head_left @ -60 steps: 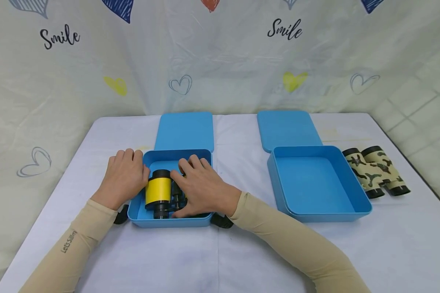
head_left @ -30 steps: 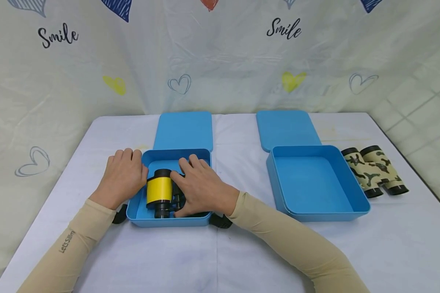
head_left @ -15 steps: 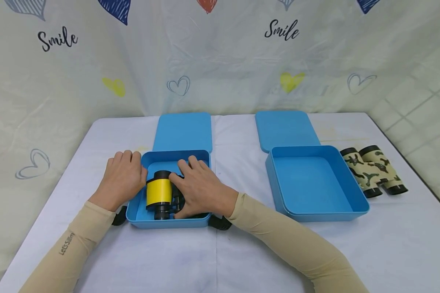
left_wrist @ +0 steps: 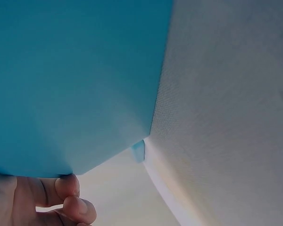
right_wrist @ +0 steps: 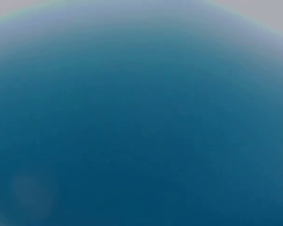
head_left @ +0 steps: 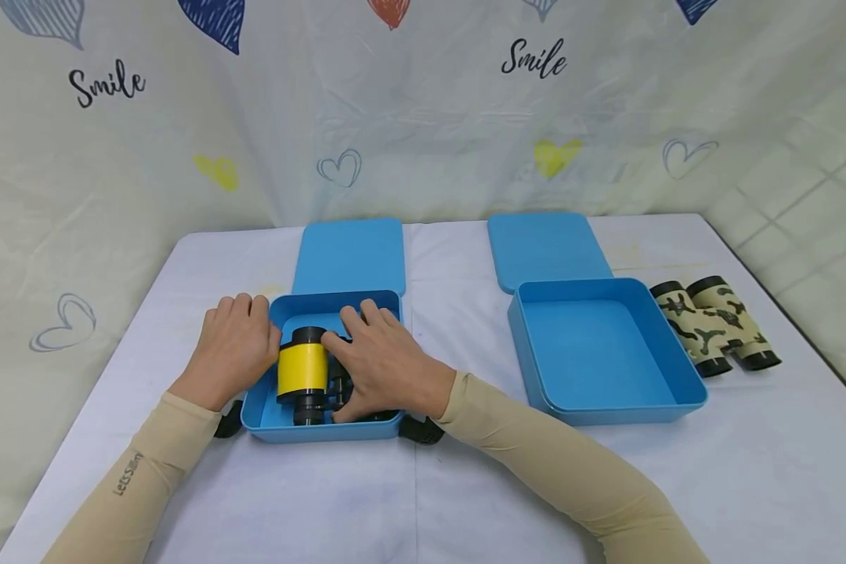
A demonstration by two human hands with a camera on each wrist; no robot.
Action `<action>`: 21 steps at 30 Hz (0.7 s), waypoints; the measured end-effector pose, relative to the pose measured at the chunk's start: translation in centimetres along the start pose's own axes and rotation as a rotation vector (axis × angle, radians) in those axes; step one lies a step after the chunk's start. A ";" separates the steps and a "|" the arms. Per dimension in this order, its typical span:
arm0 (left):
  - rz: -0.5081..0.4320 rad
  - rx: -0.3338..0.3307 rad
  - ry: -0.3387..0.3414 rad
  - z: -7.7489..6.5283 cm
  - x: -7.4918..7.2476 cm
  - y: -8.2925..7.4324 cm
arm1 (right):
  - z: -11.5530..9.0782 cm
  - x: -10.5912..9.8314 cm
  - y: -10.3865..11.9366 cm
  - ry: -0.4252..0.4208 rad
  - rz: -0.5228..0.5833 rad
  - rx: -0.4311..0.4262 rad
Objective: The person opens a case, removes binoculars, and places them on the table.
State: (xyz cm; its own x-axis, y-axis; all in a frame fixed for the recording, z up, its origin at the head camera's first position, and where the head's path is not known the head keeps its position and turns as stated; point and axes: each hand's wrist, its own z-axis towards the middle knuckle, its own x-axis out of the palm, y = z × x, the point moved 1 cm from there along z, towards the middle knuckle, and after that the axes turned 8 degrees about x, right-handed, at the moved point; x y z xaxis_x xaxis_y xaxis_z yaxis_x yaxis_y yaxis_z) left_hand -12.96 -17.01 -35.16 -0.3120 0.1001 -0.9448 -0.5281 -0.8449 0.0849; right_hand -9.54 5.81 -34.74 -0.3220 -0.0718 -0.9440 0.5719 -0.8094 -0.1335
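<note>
Inside the left blue box [head_left: 317, 432] lies a pair of yellow and black binoculars [head_left: 302, 368]. My right hand [head_left: 388, 364] reaches over the box's right side and grips the binoculars' right half, which it mostly hides. With my left hand [head_left: 229, 348] I hold the box's left rim. In the left wrist view the left fingers [left_wrist: 73, 202] curl at the edge of the blue wall. Blurred blue box wall [right_wrist: 141, 122] fills the right wrist view, where the right hand's grip does not show.
A second blue box [head_left: 606, 417] stands open to the right. Camouflage binoculars [head_left: 719, 325] lie at its right side. Two blue lids [head_left: 348, 254] lie flat behind the boxes, one per box. A white cloth covers the table [head_left: 479, 486], with a printed curtain behind.
The head view has drifted slightly. Both hands keep their places, and the yellow binoculars have shifted only a little inside the left box.
</note>
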 end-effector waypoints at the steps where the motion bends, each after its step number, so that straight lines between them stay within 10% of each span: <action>1: 0.000 0.002 -0.004 0.0 0.0 0.0 | 0.0 0.0 0.0 -0.001 0.001 0.000; 21: -0.011 -0.012 0.017 0.0 -0.1 0.0 | -0.1 -0.4 0.0 -0.042 0.008 0.020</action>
State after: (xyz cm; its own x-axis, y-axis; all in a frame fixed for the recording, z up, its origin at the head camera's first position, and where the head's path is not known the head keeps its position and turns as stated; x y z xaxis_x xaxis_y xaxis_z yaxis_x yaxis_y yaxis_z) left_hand -12.90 -17.01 -35.03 -0.2926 0.1002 -0.9510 -0.5217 -0.8501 0.0710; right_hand -9.32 5.87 -34.36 -0.3494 -0.1024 -0.9314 0.5592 -0.8204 -0.1196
